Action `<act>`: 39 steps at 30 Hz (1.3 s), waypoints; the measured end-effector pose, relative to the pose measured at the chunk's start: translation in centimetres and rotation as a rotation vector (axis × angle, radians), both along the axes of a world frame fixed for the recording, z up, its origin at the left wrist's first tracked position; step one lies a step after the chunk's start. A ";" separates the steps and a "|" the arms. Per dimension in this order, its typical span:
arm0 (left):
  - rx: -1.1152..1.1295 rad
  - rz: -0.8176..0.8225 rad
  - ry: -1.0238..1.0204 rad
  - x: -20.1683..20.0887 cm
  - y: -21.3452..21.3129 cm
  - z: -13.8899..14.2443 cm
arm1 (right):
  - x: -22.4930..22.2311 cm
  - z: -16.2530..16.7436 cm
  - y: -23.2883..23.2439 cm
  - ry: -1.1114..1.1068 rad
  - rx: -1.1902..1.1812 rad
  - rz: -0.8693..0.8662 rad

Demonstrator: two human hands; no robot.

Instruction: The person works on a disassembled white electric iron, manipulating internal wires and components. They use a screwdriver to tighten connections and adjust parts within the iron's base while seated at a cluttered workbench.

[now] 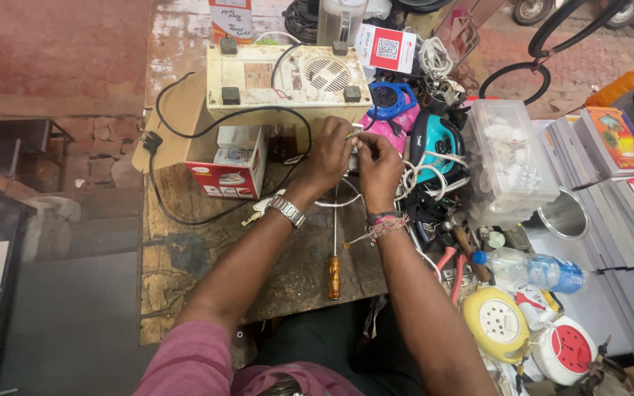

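we're looking down at a worn wooden bench (185,264), and both hands meet right at the front edge of the cream appliance box (288,77). the left hand (332,154) and right hand (378,163) each pinch the thin wire end (351,135) between fingertips, close together, likely to keep it steady. the screwdriver (334,257) lies just below the wrists, within easy reach. a black cord (185,132) loops off left.

Repair stall, screwdriver (334,264), pliers (455,271), cluttered wooden bench (185,257) (outdoors, brick paving)
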State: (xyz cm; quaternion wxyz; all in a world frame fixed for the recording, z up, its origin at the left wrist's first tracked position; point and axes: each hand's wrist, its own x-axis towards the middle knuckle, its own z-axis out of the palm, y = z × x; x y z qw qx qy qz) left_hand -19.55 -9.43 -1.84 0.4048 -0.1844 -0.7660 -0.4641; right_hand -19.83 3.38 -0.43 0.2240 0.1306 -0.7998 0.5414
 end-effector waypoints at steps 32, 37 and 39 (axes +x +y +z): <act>0.043 0.111 -0.110 0.2 0.5 -0.1 | -1.2 -0.4 0.8 0.269 0.321 -0.059; -0.102 0.084 -0.228 -0.9 -1.5 0.8 | -1.3 -0.7 0.3 0.282 0.396 -0.062; -0.198 0.073 -0.273 -1.5 -2.3 1.1 | -1.1 -0.6 0.1 0.263 0.413 -0.063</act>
